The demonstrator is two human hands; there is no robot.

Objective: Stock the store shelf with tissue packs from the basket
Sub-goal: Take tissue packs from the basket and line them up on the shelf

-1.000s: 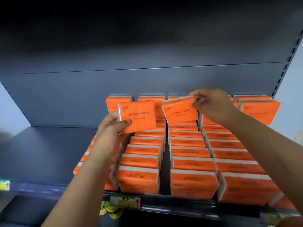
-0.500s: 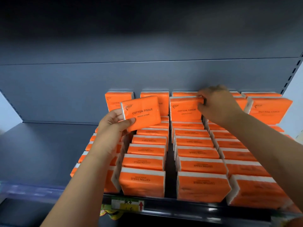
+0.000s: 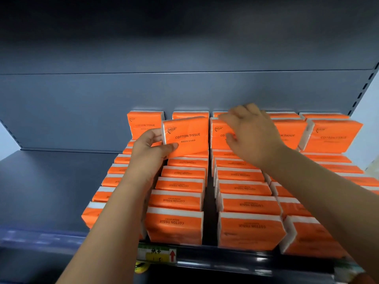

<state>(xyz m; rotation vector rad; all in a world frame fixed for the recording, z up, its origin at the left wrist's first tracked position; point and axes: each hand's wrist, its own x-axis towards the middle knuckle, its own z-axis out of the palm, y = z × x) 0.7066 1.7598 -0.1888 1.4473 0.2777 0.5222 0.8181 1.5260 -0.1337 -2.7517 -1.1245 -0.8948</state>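
Several rows of packs (image 3: 176, 224) already stretch forward from the shelf's back wall (image 3: 82, 109). Near that wall the left hand (image 3: 149, 148) grips another tissue pack (image 3: 186, 136); the right hand (image 3: 254, 136), fingers slack, hovers over the upright pack (image 3: 218, 131) beside it. Basket unseen; likely more remain.

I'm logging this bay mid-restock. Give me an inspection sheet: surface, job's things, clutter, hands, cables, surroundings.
Surface: dark grey metal shelf.
Job's things: orange tissue packs lie flat in rows running front to back, and more stand along the back; basket not in view.
Clutter: nothing seen.
Hands: left hand grips a held pack upright; right hand is at a standing pack, grip unclear.
Cables: nothing seen.
Surroundings: grey back panel; price label on the front rail.
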